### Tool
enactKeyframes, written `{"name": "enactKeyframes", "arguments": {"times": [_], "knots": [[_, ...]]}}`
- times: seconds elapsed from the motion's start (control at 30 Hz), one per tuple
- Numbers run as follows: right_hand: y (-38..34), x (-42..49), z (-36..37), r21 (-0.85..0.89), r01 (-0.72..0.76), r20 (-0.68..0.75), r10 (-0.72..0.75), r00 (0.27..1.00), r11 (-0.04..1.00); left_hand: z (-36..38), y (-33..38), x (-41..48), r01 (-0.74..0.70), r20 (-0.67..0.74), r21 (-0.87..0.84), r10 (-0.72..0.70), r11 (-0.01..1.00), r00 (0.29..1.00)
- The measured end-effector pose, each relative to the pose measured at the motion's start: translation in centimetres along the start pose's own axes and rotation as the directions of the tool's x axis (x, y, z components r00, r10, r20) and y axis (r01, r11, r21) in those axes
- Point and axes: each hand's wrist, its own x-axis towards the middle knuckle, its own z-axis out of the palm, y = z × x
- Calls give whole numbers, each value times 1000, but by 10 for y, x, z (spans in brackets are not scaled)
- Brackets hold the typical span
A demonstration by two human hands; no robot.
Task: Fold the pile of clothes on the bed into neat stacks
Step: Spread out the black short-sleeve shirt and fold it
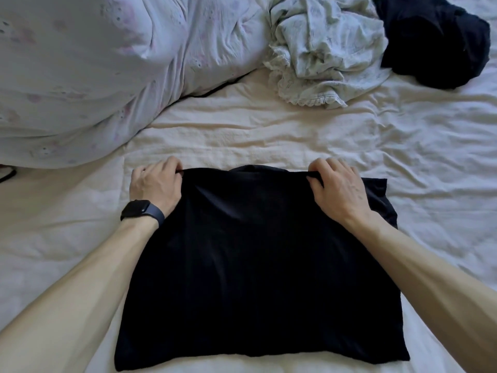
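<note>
Cream sheet (295, 125) spreads under a flowered duvet (80, 76) at far left, a black shirt (255, 265) lying flat nearest, a pale garment (322, 55) and dark garment (435, 41) crumpled beyond, while the left hand (154, 184) and right hand (338, 187) pinch the shirt's far corners.

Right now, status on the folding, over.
Left hand, right hand pinching black garment far edge. Garment flat on bed. White garment, dark garment unfolded beyond.
</note>
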Motion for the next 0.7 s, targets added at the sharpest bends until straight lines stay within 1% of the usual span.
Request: {"name": "enactKeyframes", "arguments": {"times": [0.03, 0.1, 0.17, 0.23, 0.3, 0.4, 0.47, 0.53, 0.57, 0.6, 0.67, 0.7], "knots": [[-1, 4, 1, 7, -19, -20, 19, 1000, 1000, 1, -1, 2, 36, -16, -9, -36, 999, 999], [-1, 9, 4, -12, -65, -24, 64, 998, 998, 4, -1, 4, 93, 11, 4, -93, 996, 996], [-1, 8, 8, -36, -129, 16, 130, 991, 991, 9, 3, -1, 113, 74, 48, -116, 992, 990], [-4, -6, 10, 0, -213, 21, 213, 977, 977, 11, 14, -17, 109, 83, 38, -111, 993, 990], [-11, -34, 11, 45, -251, -29, 252, 967, 967, 15, 31, -47, 60, 50, -1, -60, 998, 997], [-25, -98, 20, 65, -222, -96, 228, 969, 973, 30, 61, -116, -91, 38, -44, 93, 995, 995], [-37, -145, 31, 30, -173, -46, 174, 984, 984, 41, 78, -164, -181, 101, -55, 186, 982, 977], [-45, -184, 43, -27, -104, 60, 105, 993, 994, 51, 80, -198, -211, 183, -40, 214, 977, 959], [-45, -200, 48, -61, -83, 114, 90, 989, 995, 54, 73, -210, -175, 223, -32, 177, 984, 959], [-42, -214, 51, -96, -87, 161, 102, 982, 992, 55, 62, -218, -104, 263, -22, 106, 994, 959], [-29, -232, 49, -161, -166, 213, 199, 957, 973, 53, 32, -231, 35, 324, 28, -42, 999, 945], [-21, -239, 45, -189, -227, 211, 266, 941, 955, 51, 16, -236, 68, 336, 54, -82, 996, 938]]}}
